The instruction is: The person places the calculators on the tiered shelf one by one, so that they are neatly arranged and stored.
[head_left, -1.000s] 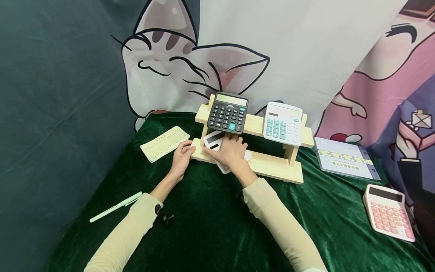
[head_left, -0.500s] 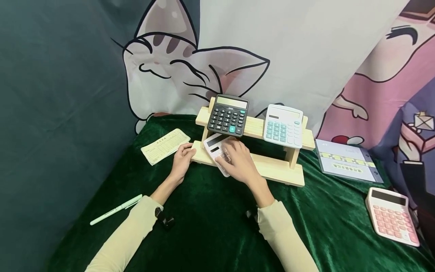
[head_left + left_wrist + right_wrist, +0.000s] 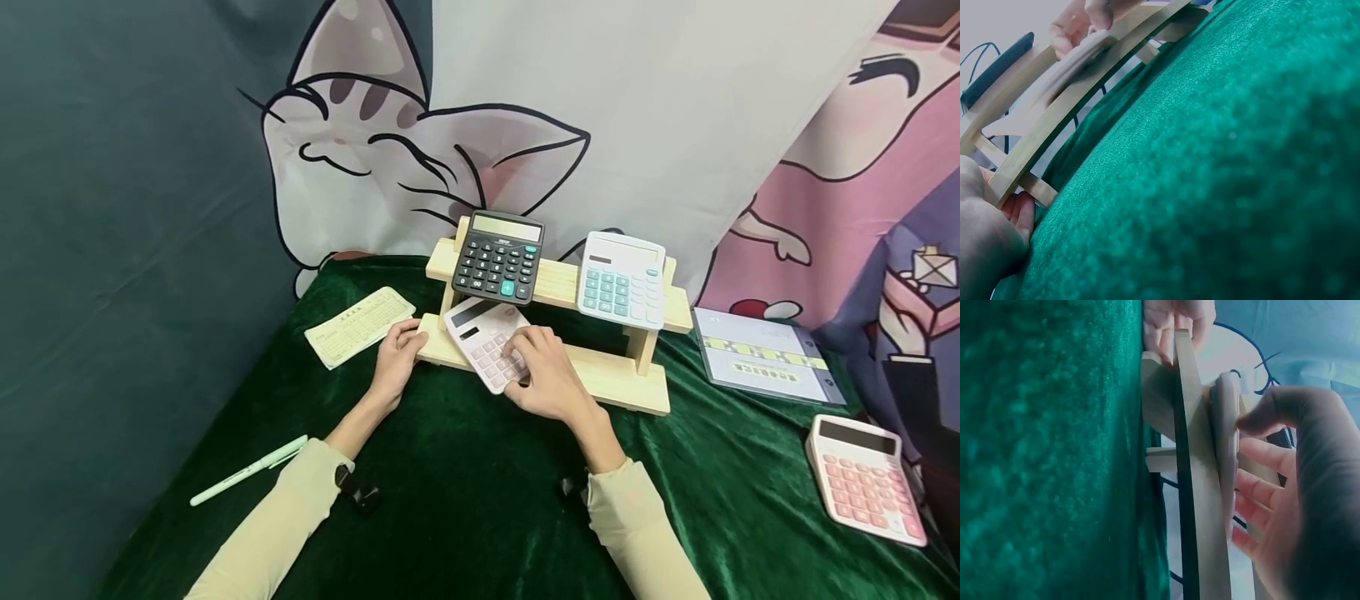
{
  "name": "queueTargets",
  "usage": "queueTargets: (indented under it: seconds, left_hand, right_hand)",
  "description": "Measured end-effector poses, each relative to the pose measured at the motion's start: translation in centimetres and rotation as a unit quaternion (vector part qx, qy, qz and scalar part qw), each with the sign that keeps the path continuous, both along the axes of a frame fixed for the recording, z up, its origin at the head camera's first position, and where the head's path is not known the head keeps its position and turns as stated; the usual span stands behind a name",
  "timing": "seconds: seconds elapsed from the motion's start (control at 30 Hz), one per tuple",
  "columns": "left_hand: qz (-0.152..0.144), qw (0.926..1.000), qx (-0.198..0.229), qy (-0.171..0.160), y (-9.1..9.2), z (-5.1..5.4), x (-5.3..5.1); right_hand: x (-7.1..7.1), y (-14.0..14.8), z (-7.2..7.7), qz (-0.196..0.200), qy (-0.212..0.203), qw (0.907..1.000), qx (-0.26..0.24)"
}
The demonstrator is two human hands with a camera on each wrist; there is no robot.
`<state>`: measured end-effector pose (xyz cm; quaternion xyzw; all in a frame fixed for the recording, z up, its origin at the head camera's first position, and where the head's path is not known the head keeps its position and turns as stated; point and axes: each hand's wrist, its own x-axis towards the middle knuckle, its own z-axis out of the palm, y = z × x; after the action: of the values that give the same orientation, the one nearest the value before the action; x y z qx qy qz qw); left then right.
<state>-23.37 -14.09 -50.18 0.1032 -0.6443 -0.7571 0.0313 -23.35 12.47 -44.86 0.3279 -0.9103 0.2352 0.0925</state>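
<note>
A white calculator with pale pink keys [image 3: 487, 350] lies aslant on the lower board of the two-tier wooden shelf [image 3: 615, 377], its lower corner past the front edge. My right hand [image 3: 551, 375] touches its key side near the right edge; in the right wrist view the fingertips [image 3: 1242, 537] and thumb rest on its face, not round it. My left hand [image 3: 393, 362] grips the lower board's left end, thumb above and fingers beneath in the left wrist view. A black calculator [image 3: 498, 257] and a white one with blue keys [image 3: 621, 279] lean on the upper tier.
Left of the shelf lies a yellowish printed form pad [image 3: 360, 327], with a pale green pen [image 3: 249, 471] nearer me. At the right are a lavender notebook [image 3: 765, 357] and a pink-keyed calculator [image 3: 866, 479]. Green velvet cloth [image 3: 465, 500] covers the table.
My right hand has drawn back rightward across the pale pink-keyed calculator, uncovering its display and keys. The calculator keeps its place on the board. My left hand stays at the shelf's end.
</note>
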Motion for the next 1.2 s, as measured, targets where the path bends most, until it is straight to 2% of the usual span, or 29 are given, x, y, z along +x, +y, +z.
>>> queueTargets:
  seconds: [0.07,0.17,0.5,0.77,1.2]
  left_hand:
    - [0.000,1.0000,0.001,0.001,-0.1,0.0,0.0]
    - [-0.002,1.0000,0.003,0.004,-0.1,0.0,0.1]
    - [-0.008,0.9999,0.008,0.006,-0.1,0.2,0.2]
    - [-0.006,0.9999,0.011,0.008,-0.1,0.1,0.2]
    - [-0.006,0.9999,0.010,0.011,-0.1,-0.1,0.0]
  right_hand:
    - [0.1,-0.1,0.2,-0.003,-0.018,0.9997,0.018]
    - [0.3,-0.2,0.3,-0.006,-0.024,0.9992,0.032]
    - [0.8,-1.2,0.2,-0.016,0.001,0.9987,0.048]
    - [1.5,-2.6,-0.3,-0.013,0.044,0.9980,0.043]
    - [2.2,-3.6,0.0,-0.021,0.056,0.9973,0.043]
